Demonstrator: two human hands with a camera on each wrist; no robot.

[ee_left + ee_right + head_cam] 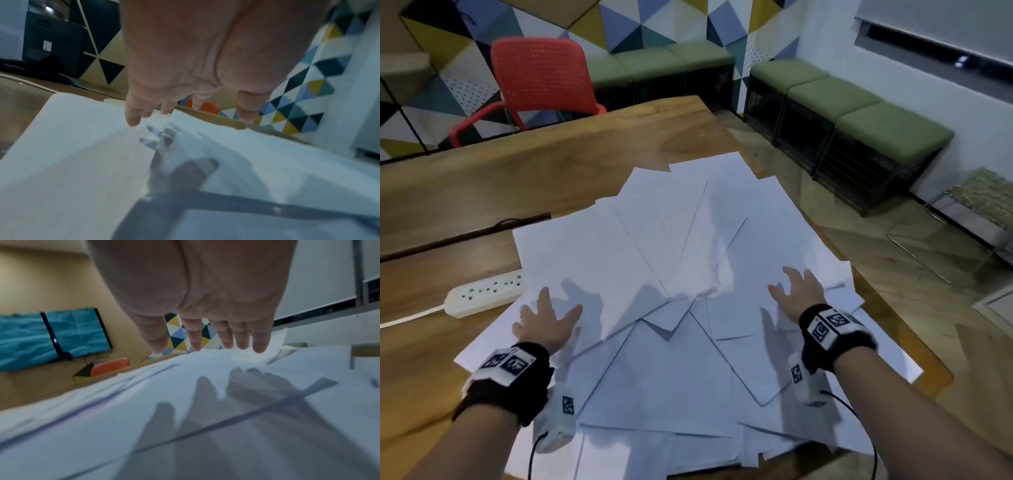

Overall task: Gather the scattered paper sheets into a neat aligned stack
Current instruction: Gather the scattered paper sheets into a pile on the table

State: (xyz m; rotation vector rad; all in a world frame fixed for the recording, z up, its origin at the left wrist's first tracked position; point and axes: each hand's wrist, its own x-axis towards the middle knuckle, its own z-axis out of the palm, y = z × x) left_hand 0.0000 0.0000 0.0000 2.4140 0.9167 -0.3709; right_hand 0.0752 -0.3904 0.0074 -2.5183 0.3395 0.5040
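Observation:
Several white paper sheets (671,260) lie scattered and overlapping at odd angles over the wooden table (482,192). My left hand (544,320) hovers palm down, fingers spread and straight, over the left side of the pile. My right hand (796,291) hovers the same way over the right side. In the left wrist view the left hand (185,100) is just above the sheets (82,162), casting a shadow. The right wrist view shows the right hand (209,340) with straight fingers above the sheets (144,402). Neither hand holds anything.
A white power strip (482,291) with its cord lies on the table left of the pile, partly under a sheet. A red chair (534,78) stands at the far side. Green benches (859,116) line the walls. The table's right edge is close to the pile.

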